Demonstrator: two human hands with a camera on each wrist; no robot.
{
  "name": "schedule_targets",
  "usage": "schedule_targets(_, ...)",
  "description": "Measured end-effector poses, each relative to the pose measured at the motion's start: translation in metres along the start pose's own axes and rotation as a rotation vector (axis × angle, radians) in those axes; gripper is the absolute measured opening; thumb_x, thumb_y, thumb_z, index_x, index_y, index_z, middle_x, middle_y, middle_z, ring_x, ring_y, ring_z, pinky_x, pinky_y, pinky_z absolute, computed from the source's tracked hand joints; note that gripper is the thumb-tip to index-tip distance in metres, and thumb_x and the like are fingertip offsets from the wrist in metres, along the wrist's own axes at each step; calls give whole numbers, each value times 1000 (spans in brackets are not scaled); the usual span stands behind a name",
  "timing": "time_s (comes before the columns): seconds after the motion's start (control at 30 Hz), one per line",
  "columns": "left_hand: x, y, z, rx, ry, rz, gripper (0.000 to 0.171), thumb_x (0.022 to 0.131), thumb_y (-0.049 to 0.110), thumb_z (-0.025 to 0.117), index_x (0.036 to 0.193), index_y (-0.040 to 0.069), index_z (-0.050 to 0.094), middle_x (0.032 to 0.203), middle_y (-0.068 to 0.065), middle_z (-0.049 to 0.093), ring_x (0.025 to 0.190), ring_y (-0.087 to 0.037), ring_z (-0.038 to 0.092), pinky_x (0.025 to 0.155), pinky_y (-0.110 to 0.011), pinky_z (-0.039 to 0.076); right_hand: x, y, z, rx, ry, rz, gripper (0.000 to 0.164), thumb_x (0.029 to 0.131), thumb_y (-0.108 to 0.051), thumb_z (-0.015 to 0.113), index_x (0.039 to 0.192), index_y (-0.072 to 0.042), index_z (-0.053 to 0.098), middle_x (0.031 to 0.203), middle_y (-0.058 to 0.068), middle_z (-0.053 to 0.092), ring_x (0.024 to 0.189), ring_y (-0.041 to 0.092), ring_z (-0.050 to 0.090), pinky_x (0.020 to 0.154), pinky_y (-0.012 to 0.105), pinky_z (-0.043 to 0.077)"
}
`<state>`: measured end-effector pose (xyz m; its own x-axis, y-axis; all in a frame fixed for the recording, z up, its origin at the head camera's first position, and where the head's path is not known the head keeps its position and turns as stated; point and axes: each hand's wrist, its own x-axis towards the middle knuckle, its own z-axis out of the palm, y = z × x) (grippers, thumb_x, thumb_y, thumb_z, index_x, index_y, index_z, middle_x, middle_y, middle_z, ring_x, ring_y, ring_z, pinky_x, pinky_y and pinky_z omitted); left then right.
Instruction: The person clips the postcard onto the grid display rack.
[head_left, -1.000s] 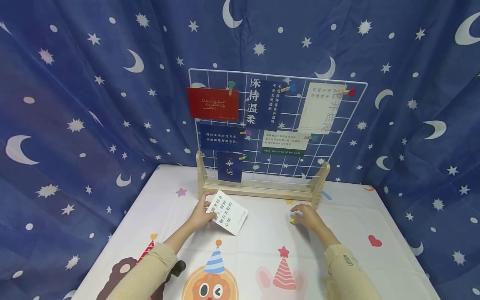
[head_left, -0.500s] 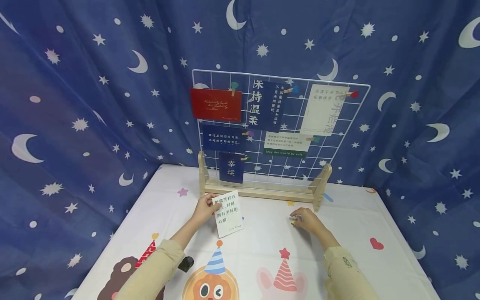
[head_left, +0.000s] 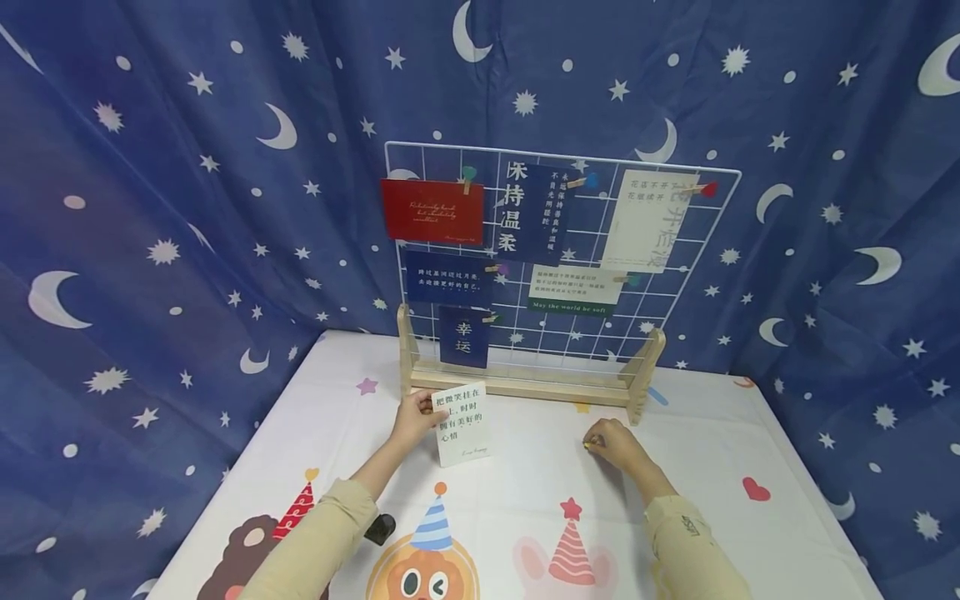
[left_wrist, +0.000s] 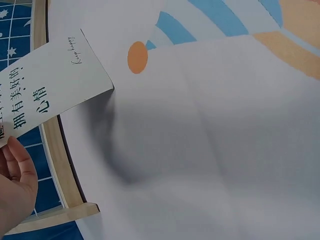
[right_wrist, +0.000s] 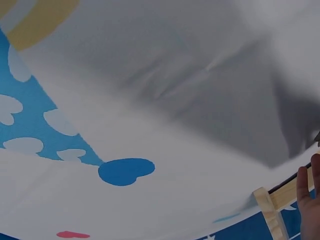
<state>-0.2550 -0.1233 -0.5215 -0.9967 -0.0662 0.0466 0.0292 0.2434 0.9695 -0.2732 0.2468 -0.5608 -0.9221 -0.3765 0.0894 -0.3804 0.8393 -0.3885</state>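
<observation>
My left hand [head_left: 414, 422] holds a white card [head_left: 467, 440] printed with dark Chinese lettering, thumb over its left edge. The card stands nearly upright in front of the rack's wooden base. In the left wrist view, the fingers of my left hand [left_wrist: 19, 175] show at the card's lower left, and its free corner [left_wrist: 95, 82] hangs over the cloth. Low over the table on the right, my right hand [head_left: 619, 445] pinches a small yellow clip [head_left: 587, 445] at the fingertips, mostly hidden by them. Only part of my right hand [right_wrist: 310, 195] enters the right wrist view.
Behind both hands stands a white wire grid rack [head_left: 637, 329] on a wooden base [head_left: 525, 387]. Several cards hang there by small wooden clothespins, including a red card [head_left: 435, 212] and a blue card [head_left: 463, 337]. A black object [head_left: 381, 528] lies beside my left forearm.
The left hand has turned the card from a slant to nearly upright and shifted slightly right. The right hand's fingers have closed on the yellow clip, which lay on the table before.
</observation>
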Motion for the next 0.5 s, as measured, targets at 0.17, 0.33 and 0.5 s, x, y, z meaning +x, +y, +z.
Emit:
schedule_targets(0.17,-1,-4,1,8,8,48,25,80,-6,68,103,-13,62,87,-28,68,68,-24,67,56,-18,52,-1,0,2,-65,-5,32,9,73,-4,75,74,-10,69,80,3,67,75,16,56,74,38,51)
schedule_targets(0.33,0,-3,1,14,11,55,24,80,-8,66,104,-13,62,88,-30,68,72,-30,68,60,-23,55,-2,1,3,-103,1,28,15,72,-6,76,67,-13,64,72,-2,63,71,13,51,69,34,48)
schedule_targets(0.5,-1,-1,3,10,1,39,28,76,-15,65,104,-14,61,88,-29,67,69,-20,66,62,-20,55,-4,3,4,-111,15,17,17,72,-7,77,65,-14,62,66,-5,58,67,10,47,64,30,44)
